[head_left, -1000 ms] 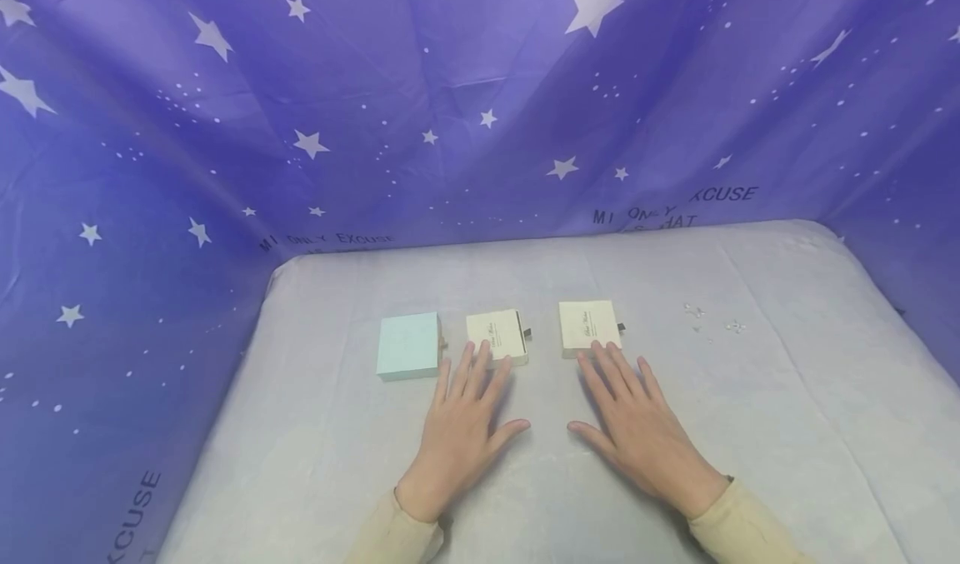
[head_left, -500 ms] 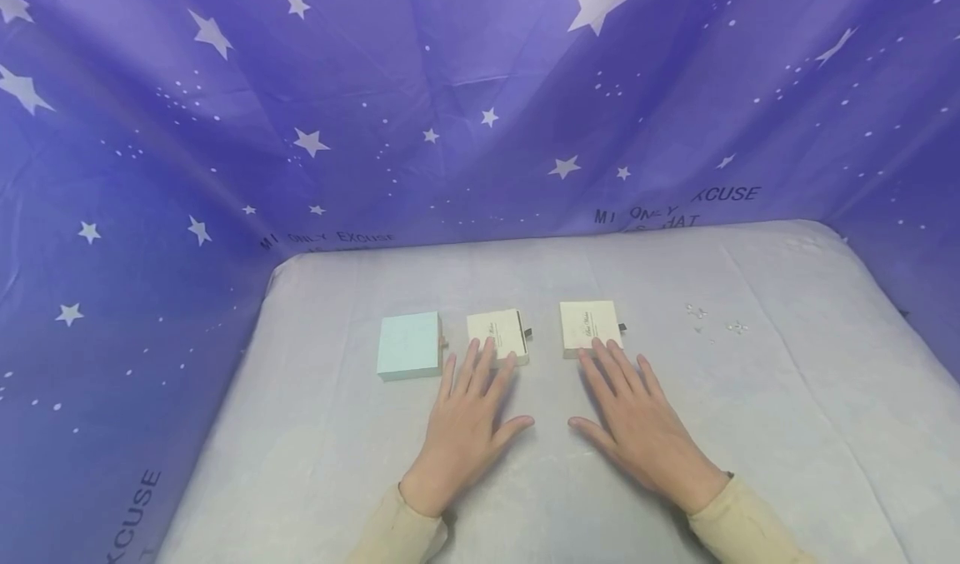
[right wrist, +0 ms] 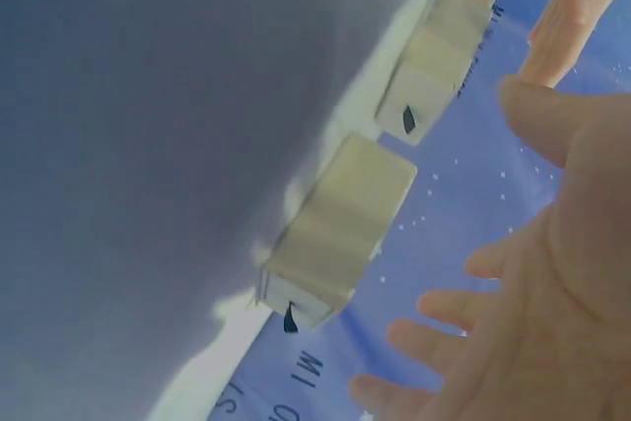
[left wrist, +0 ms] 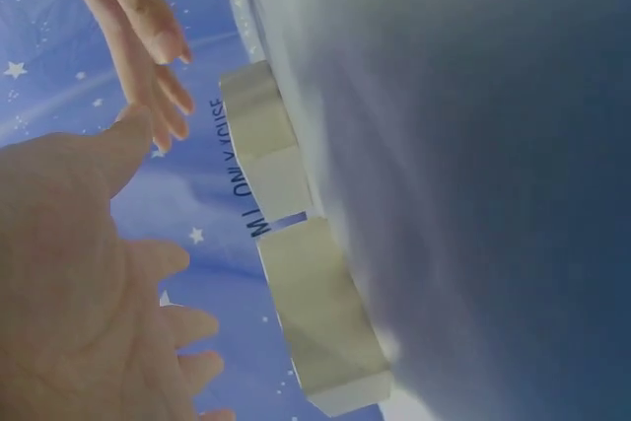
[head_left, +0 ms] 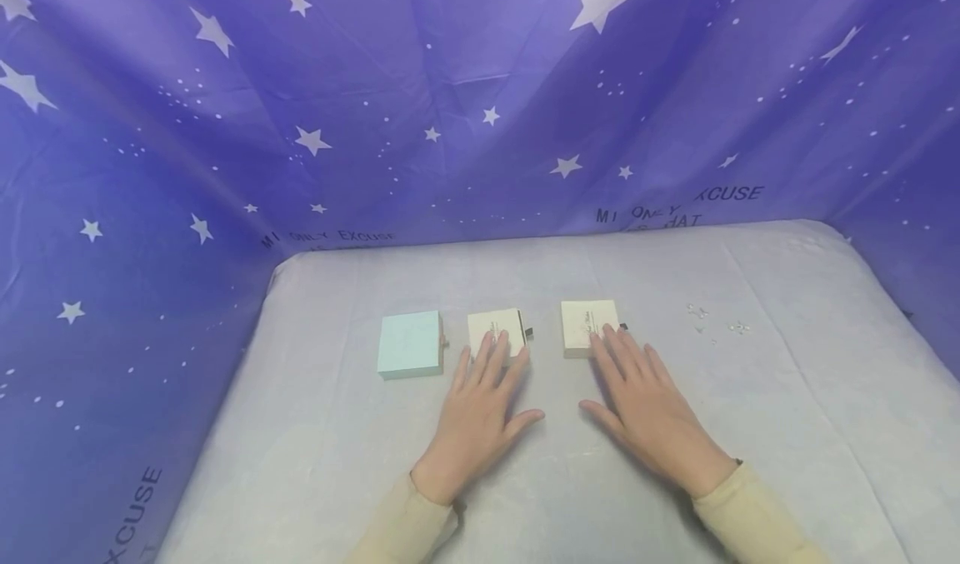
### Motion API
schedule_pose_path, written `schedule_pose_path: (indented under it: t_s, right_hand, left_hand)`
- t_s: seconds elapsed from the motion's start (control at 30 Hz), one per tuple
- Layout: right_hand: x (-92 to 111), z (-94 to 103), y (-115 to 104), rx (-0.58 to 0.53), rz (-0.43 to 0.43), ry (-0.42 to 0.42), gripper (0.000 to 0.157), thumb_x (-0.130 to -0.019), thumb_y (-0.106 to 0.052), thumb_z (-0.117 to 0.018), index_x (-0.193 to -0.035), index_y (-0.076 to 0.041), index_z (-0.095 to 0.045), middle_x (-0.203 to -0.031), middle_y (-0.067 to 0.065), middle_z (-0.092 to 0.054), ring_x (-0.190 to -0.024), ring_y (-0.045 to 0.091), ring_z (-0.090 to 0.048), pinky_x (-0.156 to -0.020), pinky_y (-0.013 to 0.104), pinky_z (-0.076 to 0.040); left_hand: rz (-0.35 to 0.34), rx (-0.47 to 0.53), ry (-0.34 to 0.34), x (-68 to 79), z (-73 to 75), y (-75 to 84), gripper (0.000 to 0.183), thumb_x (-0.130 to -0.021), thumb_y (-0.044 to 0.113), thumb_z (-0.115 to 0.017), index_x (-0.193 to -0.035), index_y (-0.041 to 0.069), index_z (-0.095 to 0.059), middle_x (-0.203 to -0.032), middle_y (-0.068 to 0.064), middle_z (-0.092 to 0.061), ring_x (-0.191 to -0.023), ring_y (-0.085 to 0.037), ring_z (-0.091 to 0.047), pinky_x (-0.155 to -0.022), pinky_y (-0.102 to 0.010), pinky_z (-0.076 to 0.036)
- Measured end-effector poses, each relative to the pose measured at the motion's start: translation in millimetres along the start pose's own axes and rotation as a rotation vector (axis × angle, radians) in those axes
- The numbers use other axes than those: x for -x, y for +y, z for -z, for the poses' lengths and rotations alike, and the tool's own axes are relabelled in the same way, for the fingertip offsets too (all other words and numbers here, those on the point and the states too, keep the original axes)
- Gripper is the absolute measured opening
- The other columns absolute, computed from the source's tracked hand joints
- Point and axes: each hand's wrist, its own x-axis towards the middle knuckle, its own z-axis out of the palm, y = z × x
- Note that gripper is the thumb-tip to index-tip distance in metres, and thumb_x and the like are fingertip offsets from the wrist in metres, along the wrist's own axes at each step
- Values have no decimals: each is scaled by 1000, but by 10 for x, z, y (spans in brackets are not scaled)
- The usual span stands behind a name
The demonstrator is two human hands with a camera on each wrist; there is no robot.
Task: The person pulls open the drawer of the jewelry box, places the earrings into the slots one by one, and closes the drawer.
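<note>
Both hands hover palm down with fingers spread and hold nothing. In the head view my left hand [head_left: 476, 418] has its fingertips over the front of the middle cream box [head_left: 483, 322], which has a dark pull tab on its right side. My right hand [head_left: 652, 414] overlaps the front right corner of another cream box [head_left: 577, 322], printed with dark lettering. Both wrist views show a gap between fingers and boxes. A pale turquoise box [head_left: 409, 343] lies left of the left hand, its small tab facing right.
Several small shiny pieces [head_left: 738, 327] lie on the right of the table, beyond the right hand. A pale grey cloth [head_left: 300, 431] covers the table. Behind and on both sides hangs a purple-blue curtain [head_left: 375, 72] with white stars.
Both hands have drifted slightly forward and to the right, covering more of the two cream boxes. The boxes and small pieces stay where they were.
</note>
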Motion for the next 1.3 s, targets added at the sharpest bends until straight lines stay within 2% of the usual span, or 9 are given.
schedule_pose_path:
  t_s: [0.27, 0.5, 0.67, 1.1, 1.3]
  right_hand:
    - [-50, 95, 67, -18, -17, 1, 85, -95, -42, -61, -156, 0, -19, -160, 26, -22, -146, 44, -25, -117, 64, -23]
    - [-83, 64, 120, -25, -24, 7, 87, -94, -42, -63, -155, 4, -20, -158, 28, -24, -144, 45, -27, -115, 65, -25]
    - [-112, 45, 158, -39, -14, 17, 89, -93, -40, -65, -154, 6, -20, -156, 31, -25, -142, 48, -29, -113, 66, -29]
    - [-212, 51, 243, -96, 3, 50, 91, -88, -32, -72, -152, 8, -22, -153, 35, -29, -136, 52, -34, -111, 64, -32]
    - [-253, 24, 306, -104, -25, 28, 92, -88, -33, -73, -152, 8, -21, -152, 36, -28, -136, 53, -34, -113, 65, -30]
  left_hand:
    - [-17, 6, -10, -150, 42, 51, 76, -98, 61, -44, -159, 19, -24, -166, -12, -17, -153, -30, -10, -126, -50, -9]
    - [-42, -7, 1, -253, 29, 52, 75, -98, 58, -45, -158, 17, -26, -164, -15, -18, -153, -32, -12, -126, -49, -12]
    - [-50, -24, -1, -326, 15, 57, 74, -98, 59, -45, -158, 19, -26, -164, -15, -20, -153, -31, -14, -126, -47, -10]
    - [-77, -47, 11, -523, -39, 59, 75, -97, 53, -53, -156, 15, -29, -160, -16, -30, -149, -33, -27, -124, -49, -19]
    - [-73, -7, -36, -632, -55, 84, 73, -98, 49, -54, -156, 13, -29, -161, -17, -27, -149, -33, -26, -125, -48, -17]
